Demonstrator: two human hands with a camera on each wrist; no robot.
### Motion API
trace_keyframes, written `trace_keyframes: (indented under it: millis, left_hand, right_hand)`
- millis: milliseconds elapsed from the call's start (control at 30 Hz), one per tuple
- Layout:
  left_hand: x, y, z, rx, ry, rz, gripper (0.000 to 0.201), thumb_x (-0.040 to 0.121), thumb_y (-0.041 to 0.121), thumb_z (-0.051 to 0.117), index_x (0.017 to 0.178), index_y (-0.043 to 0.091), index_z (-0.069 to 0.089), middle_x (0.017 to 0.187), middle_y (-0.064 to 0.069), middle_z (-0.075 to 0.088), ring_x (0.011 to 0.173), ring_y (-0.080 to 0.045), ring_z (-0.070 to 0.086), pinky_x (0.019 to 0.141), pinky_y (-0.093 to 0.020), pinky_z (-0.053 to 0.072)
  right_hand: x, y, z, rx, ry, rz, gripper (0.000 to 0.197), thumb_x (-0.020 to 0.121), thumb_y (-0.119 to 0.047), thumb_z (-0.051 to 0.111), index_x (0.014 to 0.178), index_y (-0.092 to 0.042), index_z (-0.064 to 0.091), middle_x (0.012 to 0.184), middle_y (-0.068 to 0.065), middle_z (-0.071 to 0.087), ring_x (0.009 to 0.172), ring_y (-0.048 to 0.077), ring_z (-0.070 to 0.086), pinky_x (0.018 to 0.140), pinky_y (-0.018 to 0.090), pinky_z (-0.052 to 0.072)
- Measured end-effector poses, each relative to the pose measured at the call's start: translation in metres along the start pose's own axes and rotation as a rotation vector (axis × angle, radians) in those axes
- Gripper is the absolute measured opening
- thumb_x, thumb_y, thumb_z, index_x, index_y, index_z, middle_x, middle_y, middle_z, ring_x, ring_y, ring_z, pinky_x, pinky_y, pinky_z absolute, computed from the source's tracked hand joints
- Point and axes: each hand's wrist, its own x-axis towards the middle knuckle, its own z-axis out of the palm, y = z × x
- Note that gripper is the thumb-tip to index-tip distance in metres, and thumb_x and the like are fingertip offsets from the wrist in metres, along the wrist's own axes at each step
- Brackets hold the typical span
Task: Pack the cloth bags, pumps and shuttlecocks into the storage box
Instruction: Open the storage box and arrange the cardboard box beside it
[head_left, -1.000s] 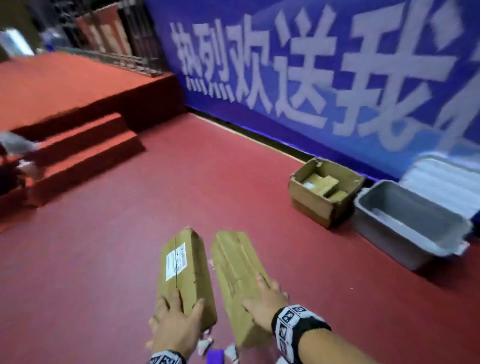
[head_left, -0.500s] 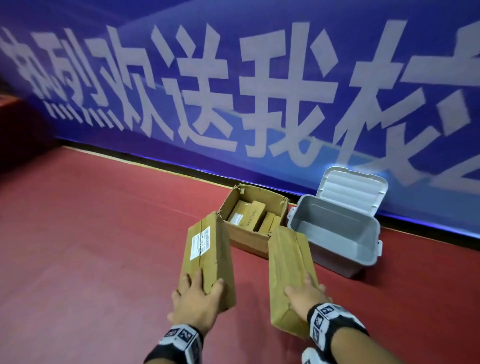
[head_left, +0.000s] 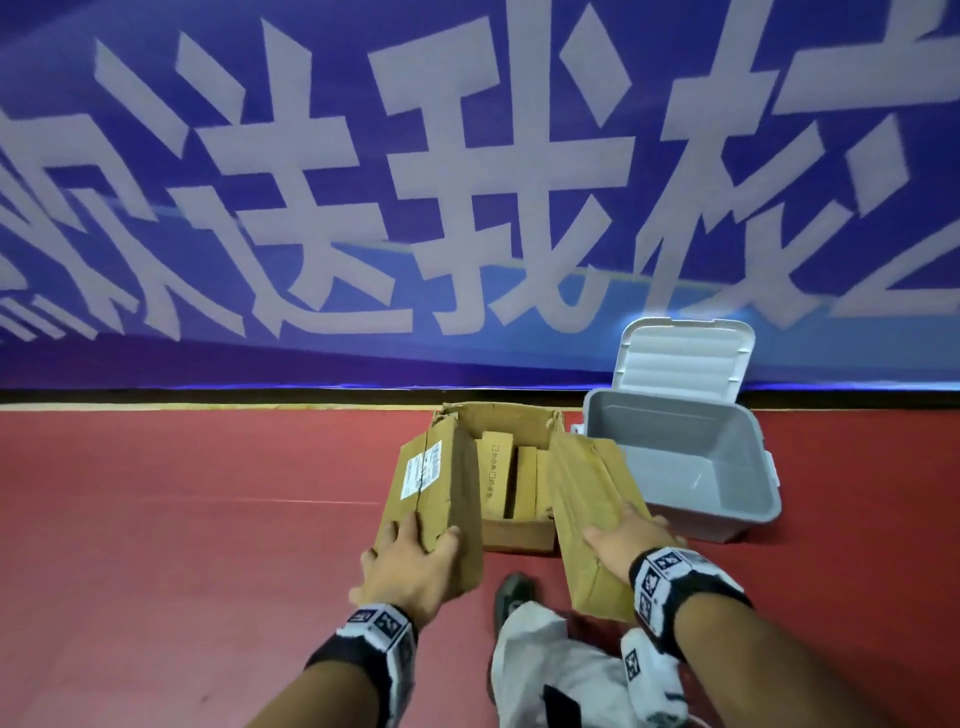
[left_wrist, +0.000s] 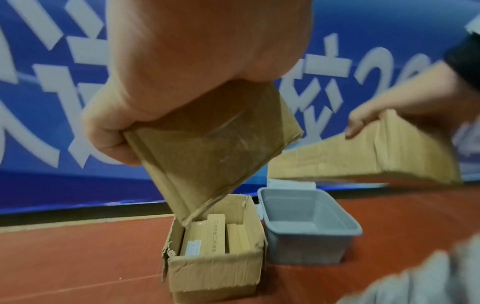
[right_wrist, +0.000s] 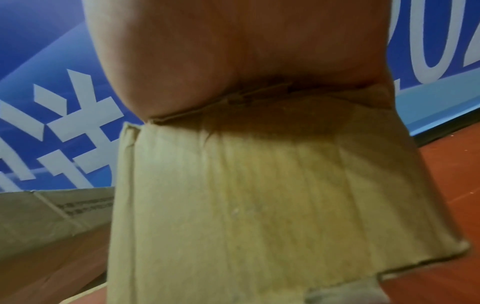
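- Grey plastic storage box (head_left: 691, 462), hinged white lid (head_left: 683, 358) raised, sits on the red floor (head_left: 182, 493) against a blue banner wall (head_left: 467, 182).
- Open brown cardboard carton (head_left: 511, 530) of smaller boxes stands just left of it.
- Left hand (head_left: 410, 566) grips a long labelled cardboard box (head_left: 431, 493) above the carton.
- Right hand (head_left: 626, 535) grips a second long plain cardboard box (head_left: 587, 499).

The long brown cardboard carton with the white label (head_left: 431, 499) covered the left wall of the open brown cardboard box (head_left: 519, 535) on the red floor, and the plain long brown carton (head_left: 592, 514) covered its right wall and a corner of the grey plastic storage box (head_left: 727, 514). What the long cartons contained was not visible. The right wrist view was blurred, and the right hand (right_wrist: 241, 55) filled its top with the fingers out of sight.
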Motion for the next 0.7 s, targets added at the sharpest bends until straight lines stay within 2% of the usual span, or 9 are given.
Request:
trace_keyframes:
  millis: [100,200,233,300,400,533,600,667,700]
  left_hand:
    - [0.078,0.02,-0.021,-0.053,-0.036,0.003,0.074,0.068,0.08,0.033,0.133,0.044,0.038,0.141,0.003,0.046,0.119,-0.035,0.046,0.098,-0.053,0.037]
    - [0.149,0.038,-0.051,-0.002,-0.076,0.048,0.062,0.067,0.08,0.033,0.117,0.045,0.046,0.127,0.004,0.054,0.112,-0.033,0.051,0.097,-0.052,0.04]
    - [0.17,0.043,-0.061,0.019,-0.087,0.059,0.061,0.067,0.08,0.033,0.114,0.045,0.047,0.125,0.004,0.054,0.111,-0.032,0.051,0.096,-0.052,0.041]
    - [0.213,0.051,-0.076,0.077,-0.114,0.068,0.068,0.066,0.081,0.03,0.12,0.044,0.047,0.13,0.002,0.053,0.115,-0.032,0.051,0.098,-0.051,0.04]
    - [0.267,0.063,-0.084,0.185,-0.145,0.065,0.083,0.065,0.083,0.022,0.132,0.039,0.044,0.139,0.002,0.049,0.124,-0.03,0.046,0.103,-0.05,0.036]
    - [0.33,0.082,-0.067,0.228,-0.213,0.116,0.087,0.066,0.085,0.021,0.138,0.04,0.039,0.148,0.006,0.041,0.13,-0.029,0.042,0.106,-0.051,0.032]
    - [0.351,0.095,-0.056,0.283,-0.287,0.155,0.083,0.072,0.083,0.024,0.144,0.042,0.032,0.156,0.01,0.028,0.136,-0.03,0.034,0.108,-0.054,0.029]
    - [0.372,0.1,-0.035,0.326,-0.353,0.192,0.077,0.081,0.076,0.031,0.15,0.044,0.018,0.16,0.015,0.011,0.143,-0.029,0.021,0.108,-0.055,0.027]
    - [0.387,0.098,-0.017,0.345,-0.385,0.219,0.078,0.083,0.074,0.033,0.151,0.044,0.01,0.161,0.016,0.003,0.145,-0.029,0.016,0.108,-0.056,0.025]
  right_hand:
    - [0.068,-0.055,-0.003,0.011,-0.065,-0.011,0.089,0.071,-0.064,0.046,0.15,-0.031,0.023,0.153,0.011,0.03,0.137,0.038,0.033,0.109,0.045,0.036]
    - [0.122,-0.108,-0.014,-0.029,-0.091,-0.027,0.083,0.071,-0.064,0.043,0.144,-0.025,0.037,0.143,0.009,0.046,0.125,0.032,0.048,0.101,0.039,0.044]
    - [0.134,-0.124,-0.019,-0.047,-0.096,-0.025,0.081,0.071,-0.063,0.043,0.142,-0.024,0.04,0.141,0.009,0.048,0.121,0.03,0.051,0.097,0.038,0.046]
    - [0.156,-0.151,-0.025,-0.065,-0.115,0.005,0.079,0.073,-0.061,0.046,0.143,-0.023,0.039,0.141,0.013,0.045,0.121,0.031,0.049,0.097,0.038,0.047]
    - [0.175,-0.179,-0.032,-0.123,-0.103,0.069,0.083,0.073,-0.064,0.047,0.146,-0.026,0.031,0.147,0.013,0.036,0.13,0.034,0.04,0.102,0.044,0.042]
    - [0.203,-0.203,-0.031,-0.135,-0.12,0.127,0.087,0.071,-0.065,0.047,0.148,-0.03,0.024,0.154,0.008,0.023,0.138,0.036,0.026,0.108,0.049,0.034]
    - [0.219,-0.21,-0.023,-0.092,-0.118,0.183,0.084,0.071,-0.062,0.05,0.145,-0.03,0.026,0.151,0.01,0.022,0.136,0.039,0.027,0.108,0.049,0.035]
    - [0.237,-0.217,-0.005,-0.041,-0.086,0.24,0.085,0.065,-0.061,0.051,0.142,-0.032,0.028,0.146,0.01,0.024,0.134,0.038,0.031,0.108,0.045,0.037]
    - [0.252,-0.218,0.009,-0.035,-0.073,0.267,0.084,0.068,-0.062,0.051,0.142,-0.034,0.026,0.147,0.009,0.025,0.133,0.036,0.033,0.109,0.043,0.035]
